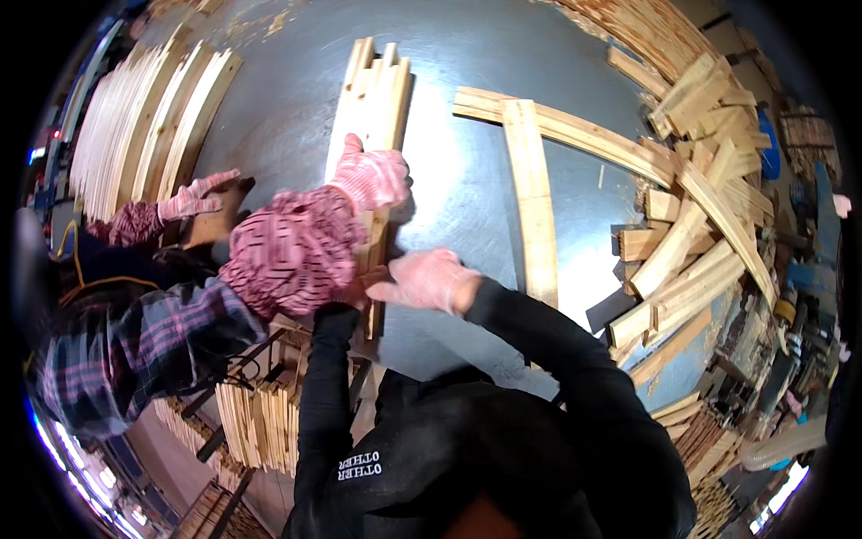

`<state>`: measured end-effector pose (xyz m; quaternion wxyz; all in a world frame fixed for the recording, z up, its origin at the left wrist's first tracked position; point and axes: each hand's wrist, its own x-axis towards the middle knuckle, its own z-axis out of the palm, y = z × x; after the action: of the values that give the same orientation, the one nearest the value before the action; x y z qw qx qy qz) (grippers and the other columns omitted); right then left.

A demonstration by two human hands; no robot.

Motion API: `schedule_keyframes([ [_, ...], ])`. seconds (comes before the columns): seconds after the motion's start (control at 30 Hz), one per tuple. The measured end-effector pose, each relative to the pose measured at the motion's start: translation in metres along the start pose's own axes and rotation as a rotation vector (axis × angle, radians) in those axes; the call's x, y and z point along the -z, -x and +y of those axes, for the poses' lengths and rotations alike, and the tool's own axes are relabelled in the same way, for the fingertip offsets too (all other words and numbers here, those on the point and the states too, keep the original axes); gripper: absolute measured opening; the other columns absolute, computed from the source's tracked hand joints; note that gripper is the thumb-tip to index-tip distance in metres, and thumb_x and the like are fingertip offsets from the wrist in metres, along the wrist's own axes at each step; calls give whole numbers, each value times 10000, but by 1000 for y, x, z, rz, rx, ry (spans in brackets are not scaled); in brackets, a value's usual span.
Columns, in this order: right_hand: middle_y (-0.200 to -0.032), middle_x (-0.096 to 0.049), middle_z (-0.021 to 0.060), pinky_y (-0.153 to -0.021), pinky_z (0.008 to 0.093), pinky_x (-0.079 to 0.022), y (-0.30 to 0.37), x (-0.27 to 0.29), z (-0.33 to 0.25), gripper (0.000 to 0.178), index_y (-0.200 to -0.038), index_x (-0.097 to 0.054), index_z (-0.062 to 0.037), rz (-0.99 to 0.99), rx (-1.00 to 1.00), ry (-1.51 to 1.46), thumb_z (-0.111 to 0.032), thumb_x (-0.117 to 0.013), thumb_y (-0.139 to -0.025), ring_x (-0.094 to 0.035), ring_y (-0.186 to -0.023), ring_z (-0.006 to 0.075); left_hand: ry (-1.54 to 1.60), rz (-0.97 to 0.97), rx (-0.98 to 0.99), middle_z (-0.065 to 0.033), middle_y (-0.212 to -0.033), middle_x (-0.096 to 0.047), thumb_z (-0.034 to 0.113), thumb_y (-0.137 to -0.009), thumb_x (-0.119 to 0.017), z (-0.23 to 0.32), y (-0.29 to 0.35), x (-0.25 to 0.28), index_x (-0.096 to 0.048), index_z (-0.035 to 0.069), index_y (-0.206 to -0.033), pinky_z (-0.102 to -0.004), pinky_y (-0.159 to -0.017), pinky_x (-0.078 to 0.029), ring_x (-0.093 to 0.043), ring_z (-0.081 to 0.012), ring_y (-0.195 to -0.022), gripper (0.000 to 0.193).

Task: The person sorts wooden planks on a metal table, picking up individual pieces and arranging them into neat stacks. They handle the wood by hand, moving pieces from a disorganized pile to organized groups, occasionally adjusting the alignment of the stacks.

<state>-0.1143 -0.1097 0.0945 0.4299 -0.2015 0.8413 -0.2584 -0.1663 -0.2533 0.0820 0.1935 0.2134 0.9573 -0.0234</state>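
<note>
A bundle of pale wooden strips (392, 99) lies lengthwise on the grey metal table. My right hand (426, 280), in a pink glove, hovers beside the bundle's near end, thumb stretched toward it and nothing in its grasp. My left hand (357, 293) is at the bundle's near end, mostly covered by a co-worker's patterned pink sleeve; its fingers are hidden. That co-worker's gloved hand (373, 177) rests on top of the strips with the thumb up. The co-worker's other gloved hand (193, 199) reaches out farther left.
A row of stacked strips (135, 126) stands at the far left. Two boards, one long crosswise board (593, 144) and one lengthwise board (532, 202), meet right of centre. Jumbled offcuts (691, 242) pile up on the right. Below the table edge are more stacked strips (260, 427).
</note>
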Motion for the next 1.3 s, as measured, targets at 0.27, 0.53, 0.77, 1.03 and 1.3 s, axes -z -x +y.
schedule_keyframes([
  [0.27, -1428, -419, 270, -1044, 451, -411, 52, -37, 163, 900, -1497, -305, -63, 903, -595, -357, -449, -732, -804, -479, -1268, 394, 805, 354, 82, -241, -1483, -386, 480, -910, -612, 73, 128, -63, -313, -47, -1472, -397, -1088, -369, -447, -300, -1316, 826],
  [0.53, -1386, -502, 225, -1101, 444, -349, 106, 62, 200, 869, -1429, -439, -45, 1204, -28, 510, -548, -711, -774, -480, -1285, 372, 2152, -268, 69, -128, -968, -668, 299, -852, -674, 157, 57, -55, -570, -19, -1181, -364, -781, -548, -661, -218, -861, 470],
  [0.77, -1349, -553, 164, -1051, 425, -412, 189, 91, 332, 752, -1477, -372, -143, 621, -583, 541, -250, -690, -804, -519, -1250, 353, 1847, -240, 297, -58, -1008, -667, 270, -884, -682, 141, 20, -94, -613, -6, -1178, -312, -830, -513, -623, -142, -900, 409],
  [1.03, -1403, -493, 259, -1095, 416, -369, 59, 88, 202, 885, -1460, -382, 8, 791, -192, -111, -629, -561, -872, -460, -1326, 378, 2219, 89, 468, -66, -962, -665, 199, -893, -697, 144, -13, -107, -600, -24, -1164, -316, -835, -497, -614, -163, -876, 364],
  [1.3, -1565, -242, 248, -1149, 561, -201, 37, 131, 275, 1177, -1562, -149, -115, 595, -664, 385, -690, -695, -693, -243, -1446, 408, 1557, 251, 440, -89, -947, -694, 212, -869, -677, 46, 13, -94, -622, 13, -1144, -335, -792, -513, -649, -195, -871, 344],
])
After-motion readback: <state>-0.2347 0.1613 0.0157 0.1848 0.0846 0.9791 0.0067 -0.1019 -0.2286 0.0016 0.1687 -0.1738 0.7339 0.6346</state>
